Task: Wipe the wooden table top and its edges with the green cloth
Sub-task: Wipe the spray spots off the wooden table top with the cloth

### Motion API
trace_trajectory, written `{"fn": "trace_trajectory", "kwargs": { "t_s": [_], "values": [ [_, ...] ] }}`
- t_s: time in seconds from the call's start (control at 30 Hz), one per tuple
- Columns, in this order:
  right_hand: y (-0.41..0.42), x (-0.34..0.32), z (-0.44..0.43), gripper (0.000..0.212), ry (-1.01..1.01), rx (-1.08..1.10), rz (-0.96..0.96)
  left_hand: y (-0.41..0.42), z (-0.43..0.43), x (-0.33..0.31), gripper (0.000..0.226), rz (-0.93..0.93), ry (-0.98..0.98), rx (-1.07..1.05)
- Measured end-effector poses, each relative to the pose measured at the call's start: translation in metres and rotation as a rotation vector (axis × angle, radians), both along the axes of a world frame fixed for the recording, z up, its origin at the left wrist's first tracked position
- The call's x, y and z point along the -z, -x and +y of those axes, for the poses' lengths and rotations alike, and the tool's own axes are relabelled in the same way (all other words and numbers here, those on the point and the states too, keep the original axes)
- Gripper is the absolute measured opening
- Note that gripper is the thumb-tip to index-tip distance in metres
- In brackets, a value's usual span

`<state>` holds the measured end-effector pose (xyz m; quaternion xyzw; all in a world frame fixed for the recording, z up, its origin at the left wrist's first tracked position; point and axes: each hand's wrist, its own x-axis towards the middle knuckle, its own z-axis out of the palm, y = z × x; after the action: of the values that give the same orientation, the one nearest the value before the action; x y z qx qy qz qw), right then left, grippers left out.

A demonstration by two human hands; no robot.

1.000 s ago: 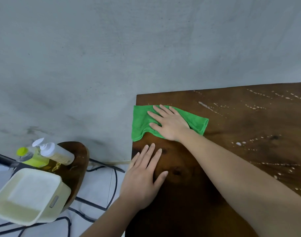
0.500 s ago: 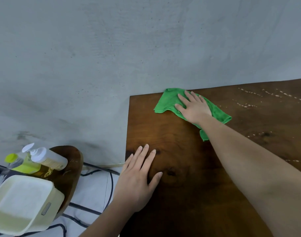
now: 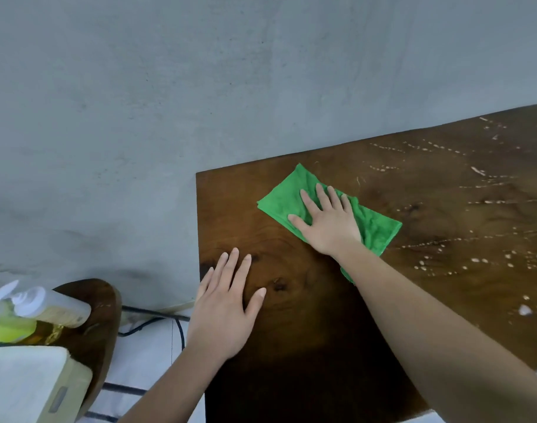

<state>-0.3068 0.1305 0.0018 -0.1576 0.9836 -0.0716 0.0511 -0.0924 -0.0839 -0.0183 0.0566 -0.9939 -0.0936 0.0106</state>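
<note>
Your right hand (image 3: 328, 221) lies flat and open on the green cloth (image 3: 374, 227), fingers spread and palm pressing it onto the wooden table top (image 3: 444, 209); it grips nothing, only holds the cloth down. The cloth sits near the table's far left corner, a little in from both edges, rumpled, with one end trailing under your right wrist. Your left hand (image 3: 227, 306) is also open, palm down on bare wood near the left edge, well apart from the cloth, with the little finger at the edge itself. To the right of the cloth the wood carries lines of pale droplets (image 3: 474, 261). Off to the left, a small dark stool (image 3: 93, 315) holds two bottles (image 3: 50, 306) lying on their sides and a cream container (image 3: 26, 383).
</note>
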Motion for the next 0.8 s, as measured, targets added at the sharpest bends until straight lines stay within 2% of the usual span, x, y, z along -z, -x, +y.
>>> {"fn": "trace_trajectory", "kwargs": {
  "t_s": [0.3, 0.47, 0.57, 0.8],
  "values": [
    [-0.129, 0.006, 0.032, 0.087, 0.029, -0.141, 0.016, -0.002, -0.002, 0.001, 0.087, -0.007, 0.024, 0.036],
    [-0.158, 0.008, 0.062, 0.079, 0.067, -0.192, 0.013, -0.003, -0.002, 0.0, 0.088, -0.014, 0.045, 0.049],
    [-0.144, 0.007, 0.091, 0.076, 0.056, -0.135, 0.021, -0.003, 0.001, -0.003, 0.09, -0.029, 0.064, 0.054],
    [-0.108, 0.004, 0.182, 0.08, 0.034, 0.162, 0.021, 0.0, 0.005, -0.004, 0.092, -0.041, 0.096, 0.105]
  ]
}}
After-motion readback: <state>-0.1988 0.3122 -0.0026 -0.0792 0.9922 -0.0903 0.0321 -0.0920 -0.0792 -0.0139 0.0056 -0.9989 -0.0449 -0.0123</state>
